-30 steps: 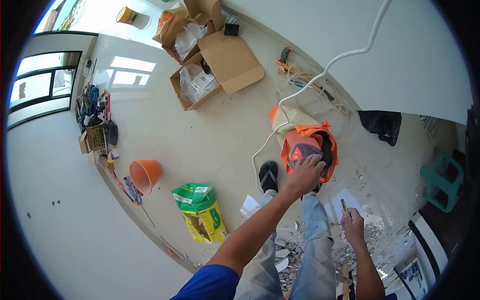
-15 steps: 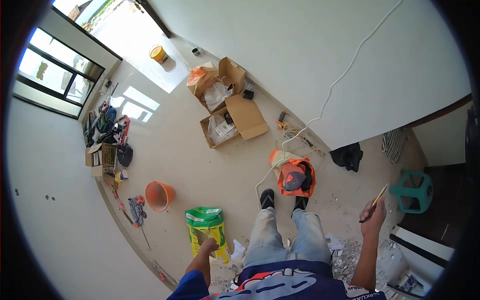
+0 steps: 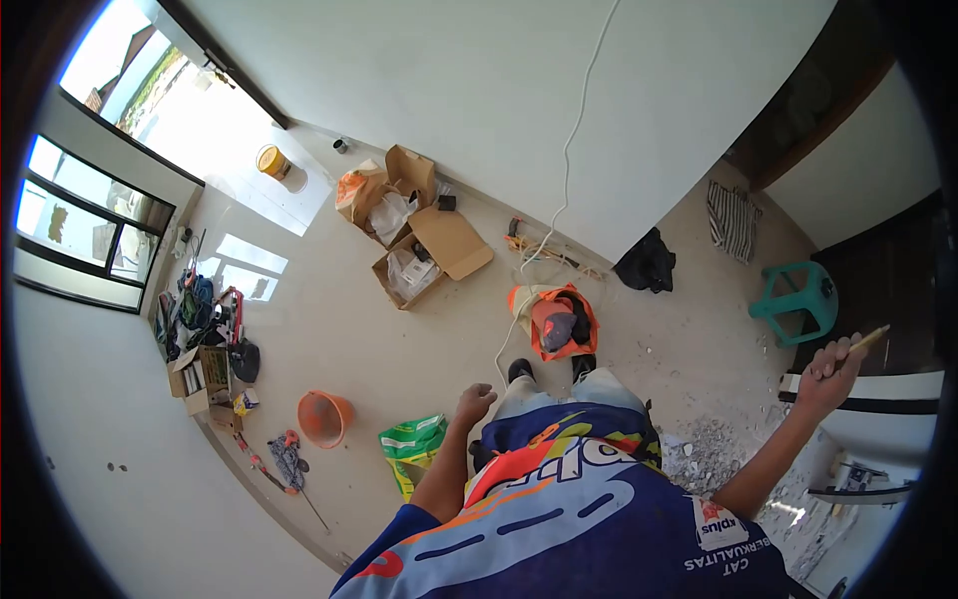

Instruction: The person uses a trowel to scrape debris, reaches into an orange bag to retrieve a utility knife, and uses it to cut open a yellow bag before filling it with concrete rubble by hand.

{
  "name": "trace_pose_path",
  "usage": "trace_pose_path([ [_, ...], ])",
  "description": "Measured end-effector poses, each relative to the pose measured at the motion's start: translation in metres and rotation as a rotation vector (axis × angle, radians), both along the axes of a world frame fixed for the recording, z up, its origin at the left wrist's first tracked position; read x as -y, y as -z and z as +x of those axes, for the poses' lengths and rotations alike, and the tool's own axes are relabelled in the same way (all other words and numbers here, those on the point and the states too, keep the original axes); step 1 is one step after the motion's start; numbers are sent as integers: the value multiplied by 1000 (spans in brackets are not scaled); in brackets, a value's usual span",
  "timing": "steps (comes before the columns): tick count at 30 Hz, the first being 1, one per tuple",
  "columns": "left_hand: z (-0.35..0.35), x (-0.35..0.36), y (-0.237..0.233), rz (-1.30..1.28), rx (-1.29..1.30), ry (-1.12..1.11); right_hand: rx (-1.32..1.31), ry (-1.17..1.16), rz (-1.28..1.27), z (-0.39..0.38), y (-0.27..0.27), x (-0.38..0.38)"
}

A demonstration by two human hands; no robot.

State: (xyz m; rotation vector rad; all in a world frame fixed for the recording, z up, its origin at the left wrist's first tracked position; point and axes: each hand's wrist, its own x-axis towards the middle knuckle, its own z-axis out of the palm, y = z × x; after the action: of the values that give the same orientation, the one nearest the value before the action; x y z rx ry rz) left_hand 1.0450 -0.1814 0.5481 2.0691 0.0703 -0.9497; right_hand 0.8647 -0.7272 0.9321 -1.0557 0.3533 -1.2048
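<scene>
One second on, we stand clear of the orange cloth bag [image 3: 552, 321]: left hand [image 3: 474, 404] curls empty, right hand [image 3: 831, 374] grips a slim yellow tool [image 3: 864, 342].

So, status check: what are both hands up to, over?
Right hand raised, shut on thin yellow tool. Left hand in loose fist, seemingly empty, by green sack. Orange bag and white cable ahead, rubble at right.

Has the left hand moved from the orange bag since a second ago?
Yes. The left hand has drawn back from the orange bag, which it touched a second ago; it is now by the waist, apart from the bag.
</scene>
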Motion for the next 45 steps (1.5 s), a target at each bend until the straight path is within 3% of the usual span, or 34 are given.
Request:
trace_pose_path([
  [5,11,-9,3,141,-15,299,8,266,30,-83,-40,13],
  [9,28,-51,40,242,-11,515,-34,581,83,-91,-76,-14],
  [10,32,-61,40,218,40,552,-52,503,41,-101,-82,-14],
  [13,50,-70,36,214,116,466,-119,706,-18,-112,-93,-26],
  [17,77,-55,14,266,12,404,-197,816,-34,-165,-116,-41],
  [19,88,-47,32,247,23,428,-251,830,-66,-222,-125,-40],
  [22,104,-17,37,189,67,541,-292,1065,-15,-250,-155,-63],
  [23,108,-5,34,160,100,578,-444,1151,-87,-275,-159,-64],
  [27,115,40,26,25,207,680,-570,1299,-129,-301,-188,-98],
  [28,118,50,24,38,197,726,-675,1316,-153,-341,-190,-95],
  [31,122,77,18,30,209,796,-1368,1585,-637,-414,-194,-108],
  [34,118,79,17,-45,295,774,-1627,1697,-987,-467,-193,-107],
  [36,120,75,27,-89,365,843,-1592,1687,-1004,-470,-188,-106],
  [38,121,72,18,48,249,866,-1563,1693,-1025,-430,-193,-109],
  [40,122,51,45,-72,277,826,-1646,1790,-1003,-414,-204,-125],
  [41,127,38,79,-49,390,1060,-1738,1852,-969,-414,-207,-133],
  [42,126,26,100,-31,324,975,-1831,1911,-931,-415,-211,-140],
  [43,122,25,88,57,-76,708,-1799,1883,-902,-391,-210,-145],
  [44,121,18,95,153,-56,801,-1599,1862,-737,-372,-210,-145],
  [45,119,10,102,247,-36,899,-1149,1726,-463,-350,-213,-146],
])
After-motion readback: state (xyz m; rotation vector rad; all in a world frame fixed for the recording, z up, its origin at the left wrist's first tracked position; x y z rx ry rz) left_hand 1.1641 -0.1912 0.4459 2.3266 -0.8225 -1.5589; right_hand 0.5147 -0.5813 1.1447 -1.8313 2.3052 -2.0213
